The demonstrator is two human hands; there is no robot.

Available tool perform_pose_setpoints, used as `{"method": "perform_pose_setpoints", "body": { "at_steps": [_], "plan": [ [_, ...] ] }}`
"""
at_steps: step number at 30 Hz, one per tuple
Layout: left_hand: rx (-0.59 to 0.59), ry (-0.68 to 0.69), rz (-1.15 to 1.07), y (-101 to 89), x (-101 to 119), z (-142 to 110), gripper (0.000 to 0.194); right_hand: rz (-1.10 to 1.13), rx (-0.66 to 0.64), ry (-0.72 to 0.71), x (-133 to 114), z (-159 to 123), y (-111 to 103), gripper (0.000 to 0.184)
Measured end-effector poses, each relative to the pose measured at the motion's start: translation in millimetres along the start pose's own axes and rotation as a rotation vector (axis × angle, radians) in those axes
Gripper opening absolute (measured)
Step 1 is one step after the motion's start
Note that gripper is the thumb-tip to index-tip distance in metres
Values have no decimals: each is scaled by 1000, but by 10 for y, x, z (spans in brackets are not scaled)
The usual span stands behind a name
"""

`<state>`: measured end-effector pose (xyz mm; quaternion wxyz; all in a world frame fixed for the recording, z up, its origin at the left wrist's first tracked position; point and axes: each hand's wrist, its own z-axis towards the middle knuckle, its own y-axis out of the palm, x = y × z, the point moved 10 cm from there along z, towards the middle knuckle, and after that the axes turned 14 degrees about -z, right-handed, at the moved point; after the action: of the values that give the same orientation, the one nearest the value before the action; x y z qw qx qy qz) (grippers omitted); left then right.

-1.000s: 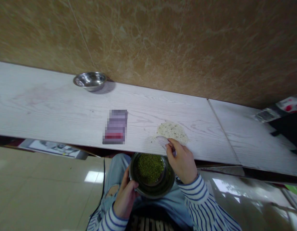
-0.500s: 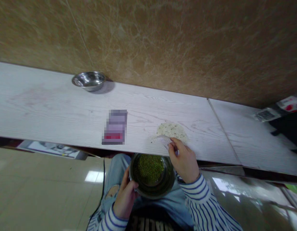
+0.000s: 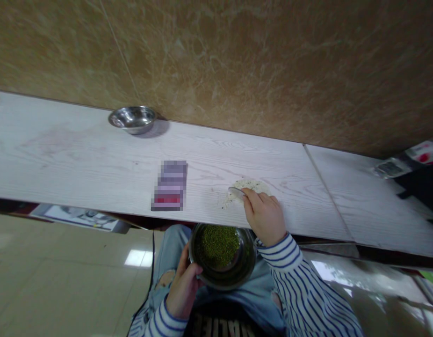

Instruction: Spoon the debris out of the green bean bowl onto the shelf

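My left hand (image 3: 185,285) grips the left rim of a steel bowl (image 3: 249,267), thumb over the edge. Green beans (image 3: 216,245) lie inside this bowl, which sits over my lap below the table edge. On the table, a spread of white grains (image 3: 249,181) with scattered dark specks is partly covered by my right hand (image 3: 264,213). Those fingers are closed on a small, pale spoon-like tool (image 3: 236,191), its tip down at the grains' left side. Most of the tool is hidden by the fingers.
A second steel bowl (image 3: 133,120) stands near the wall at the back left. Left of the grains lies a blurred-out phone-like rectangle (image 3: 169,185). Black and clear-plastic items (image 3: 392,167) are at the far right of the white table (image 3: 76,159).
My right hand has shifted slightly up and further over the grains with the spoon-like tool, now lower against them. My left hand and its bowl have stayed in place.
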<state>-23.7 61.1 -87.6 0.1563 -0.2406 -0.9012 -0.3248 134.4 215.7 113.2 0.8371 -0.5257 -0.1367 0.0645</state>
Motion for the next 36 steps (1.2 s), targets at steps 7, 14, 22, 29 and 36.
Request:
{"method": "perform_pose_setpoints", "body": {
  "at_steps": [7,14,22,29,36],
  "plan": [
    [-2,7,-15,1,-24,1,79,40,-37,-90,-71,-122,-75,18],
    [-2,-1,-8,-9,-35,-1,83,130,-20,-47,64,-321,-141,16],
    [-24,-9,-3,19,-37,-39,83,192,-23,-10,77,-488,-87,17],
    [0,-4,15,25,-22,-82,84,181,-20,21,124,-548,-112,18],
    [-3,5,5,-4,-15,-57,82,200,-38,14,81,-543,-130,19]
  ]
}}
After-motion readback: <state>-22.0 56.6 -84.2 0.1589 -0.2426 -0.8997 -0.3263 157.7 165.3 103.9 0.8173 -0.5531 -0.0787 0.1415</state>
